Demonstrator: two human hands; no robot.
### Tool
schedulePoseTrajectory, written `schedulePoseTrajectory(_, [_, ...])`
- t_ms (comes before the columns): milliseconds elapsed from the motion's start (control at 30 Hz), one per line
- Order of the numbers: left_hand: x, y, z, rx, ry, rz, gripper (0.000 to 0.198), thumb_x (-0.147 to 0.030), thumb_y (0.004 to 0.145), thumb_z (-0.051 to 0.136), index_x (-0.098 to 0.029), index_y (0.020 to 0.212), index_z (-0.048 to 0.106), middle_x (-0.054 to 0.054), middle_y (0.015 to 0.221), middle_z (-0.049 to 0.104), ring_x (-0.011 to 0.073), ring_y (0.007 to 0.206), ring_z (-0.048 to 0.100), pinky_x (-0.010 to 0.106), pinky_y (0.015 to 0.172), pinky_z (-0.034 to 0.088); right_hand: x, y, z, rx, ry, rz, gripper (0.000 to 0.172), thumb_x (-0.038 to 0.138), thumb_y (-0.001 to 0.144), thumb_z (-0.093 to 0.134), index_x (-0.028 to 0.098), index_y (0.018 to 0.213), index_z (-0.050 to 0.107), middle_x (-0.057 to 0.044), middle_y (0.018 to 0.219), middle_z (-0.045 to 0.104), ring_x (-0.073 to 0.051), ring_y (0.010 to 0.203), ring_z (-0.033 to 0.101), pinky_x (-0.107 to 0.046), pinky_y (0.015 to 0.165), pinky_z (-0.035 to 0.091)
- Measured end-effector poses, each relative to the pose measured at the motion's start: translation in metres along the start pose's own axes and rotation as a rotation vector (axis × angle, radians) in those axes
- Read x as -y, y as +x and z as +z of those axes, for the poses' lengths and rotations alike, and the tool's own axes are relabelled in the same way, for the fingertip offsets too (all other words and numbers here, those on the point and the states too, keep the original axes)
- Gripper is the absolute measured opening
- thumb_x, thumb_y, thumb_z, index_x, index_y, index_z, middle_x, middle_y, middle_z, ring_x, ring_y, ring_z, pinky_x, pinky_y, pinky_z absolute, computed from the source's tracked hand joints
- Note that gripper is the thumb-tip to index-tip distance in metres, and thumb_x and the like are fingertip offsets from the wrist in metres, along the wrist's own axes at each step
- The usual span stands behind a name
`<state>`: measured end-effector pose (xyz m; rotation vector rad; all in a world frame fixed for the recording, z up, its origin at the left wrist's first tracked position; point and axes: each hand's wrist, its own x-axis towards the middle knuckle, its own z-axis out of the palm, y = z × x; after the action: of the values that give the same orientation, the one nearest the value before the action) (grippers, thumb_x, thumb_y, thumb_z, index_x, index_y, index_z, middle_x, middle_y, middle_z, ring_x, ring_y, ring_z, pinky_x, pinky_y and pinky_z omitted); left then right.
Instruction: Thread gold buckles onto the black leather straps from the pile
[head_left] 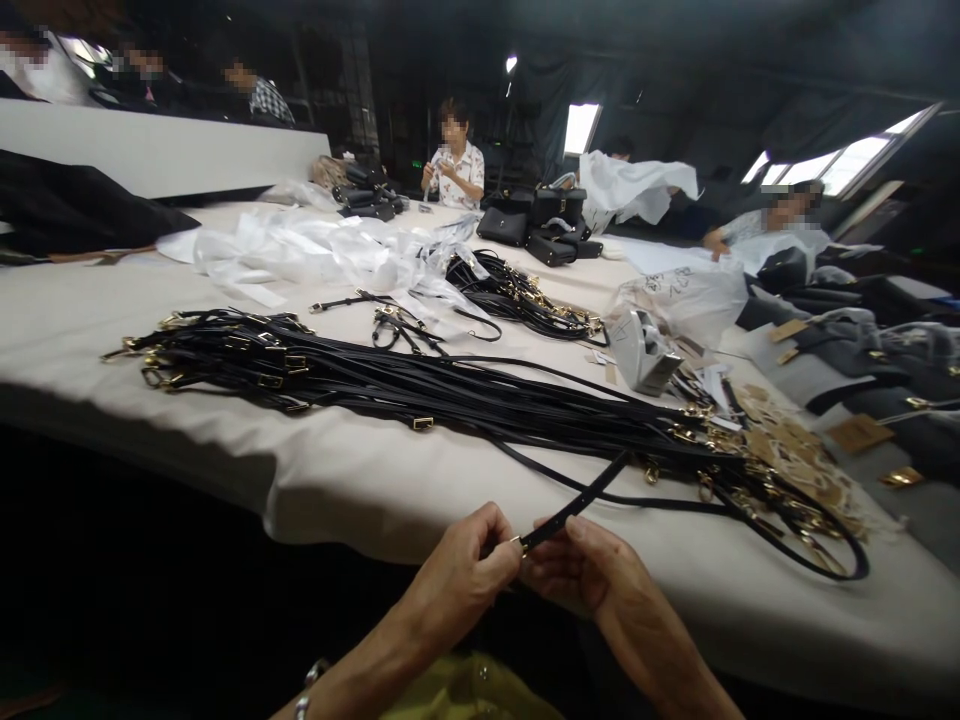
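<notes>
My left hand (465,575) and my right hand (589,570) meet at the near table edge. Both pinch the end of one black leather strap (577,502). A small gold fitting shows at the strap's tip between my fingers. The strap runs up and to the right, then loops back over the table. Just beyond it lies a long bundle of black straps (390,385) with gold buckles, stretching from the left to a heap of gold clasps (757,470) on the right.
A grey tape dispenser (641,350) stands right of centre. Clear plastic bags (315,250) and a second strap pile (517,295) lie further back. Black handbags (544,225) sit at the far end, where other people work. The cream table (112,320) drops into shadow on the near side.
</notes>
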<state>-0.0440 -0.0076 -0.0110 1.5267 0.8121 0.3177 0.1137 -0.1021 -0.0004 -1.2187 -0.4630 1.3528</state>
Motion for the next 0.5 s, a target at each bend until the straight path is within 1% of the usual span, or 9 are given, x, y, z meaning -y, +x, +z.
schedulePoseTrajectory(100, [-0.0008,-0.0005,0.0006,0.001,0.029,-0.013,0.012,-0.027,0.085,0.049,-0.019,0.076,0.051,-0.006,0.06,0.05,0.0105,0.051,0.043,0.021,0.049,0.03,0.0035,0.0016,-0.0004,-0.036,0.015,-0.008,0.03,0.043,0.079,0.08,0.014,0.084,0.075,-0.008,0.073,0.076,-0.018,0.068,0.069,-0.028,0.066,0.055])
schedulePoseTrajectory(200, [-0.0012,-0.0006,0.0021,0.017,0.001,-0.002,0.014,-0.029,0.085,0.05,-0.018,0.077,0.052,-0.005,0.064,0.053,0.0105,0.052,0.044,0.021,0.05,0.032,0.005,0.0029,0.002,-0.065,0.005,-0.008,0.027,0.04,0.076,0.083,0.014,0.076,0.073,-0.006,0.068,0.075,-0.016,0.063,0.068,-0.025,0.064,0.054])
schedulePoseTrajectory(300, [-0.0002,0.0001,0.0035,0.022,-0.034,0.017,0.017,-0.032,0.087,0.05,-0.018,0.077,0.052,-0.006,0.06,0.051,0.0101,0.05,0.043,0.021,0.048,0.032,0.004,0.0029,0.0043,-0.068,0.016,0.01,0.028,0.04,0.076,0.083,0.014,0.076,0.073,-0.007,0.07,0.076,-0.017,0.065,0.069,-0.025,0.063,0.054])
schedulePoseTrajectory(400, [0.0009,0.0009,0.004,0.012,-0.059,0.005,0.019,-0.034,0.087,0.052,-0.018,0.077,0.051,-0.006,0.055,0.05,0.0095,0.048,0.042,0.02,0.047,0.03,0.0013,0.0021,0.0052,-0.089,0.006,0.012,0.028,0.039,0.074,0.084,0.013,0.078,0.073,-0.007,0.074,0.077,-0.018,0.069,0.07,-0.026,0.064,0.055])
schedulePoseTrajectory(500, [0.0022,0.0016,0.0037,0.011,-0.09,-0.009,0.021,-0.036,0.088,0.052,-0.018,0.077,0.052,-0.006,0.054,0.051,0.0094,0.047,0.042,0.019,0.047,0.031,-0.002,0.002,0.0053,-0.103,0.027,0.006,0.027,0.038,0.073,0.085,0.013,0.077,0.074,-0.007,0.074,0.077,-0.018,0.069,0.07,-0.026,0.065,0.056])
